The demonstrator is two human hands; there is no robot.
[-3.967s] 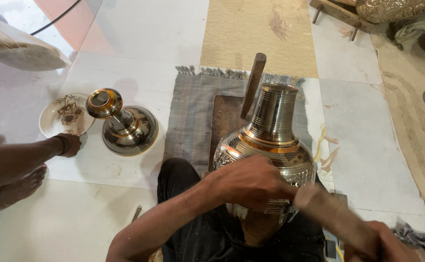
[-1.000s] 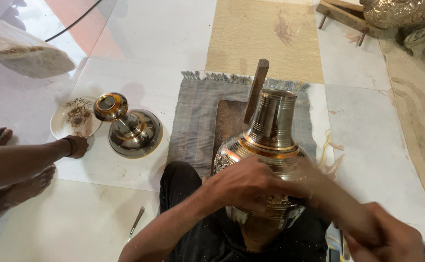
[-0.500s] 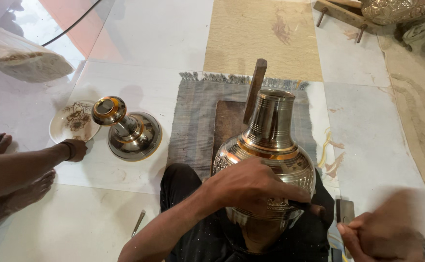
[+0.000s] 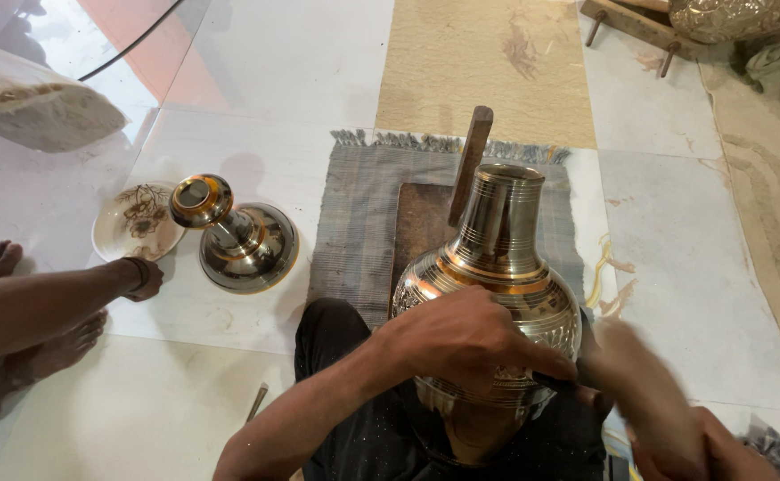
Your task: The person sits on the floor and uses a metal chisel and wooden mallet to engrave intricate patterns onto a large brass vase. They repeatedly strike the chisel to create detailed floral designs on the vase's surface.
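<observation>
The left hand lies flat on the brass vase in the lap, fingers pinching a small tool. Beside it, the right hand grips a blurred handle — probably a hammer. Engraving beneath looks partly done.

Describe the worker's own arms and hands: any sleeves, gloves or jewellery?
Both are bare. The left hand wears no glove or ring, and the forearm shows no sleeve, watch or band up to the frame edge. The right hand is also ungloved, but it is motion-blurred and partly cut off, so small items cannot be ruled out.
</observation>
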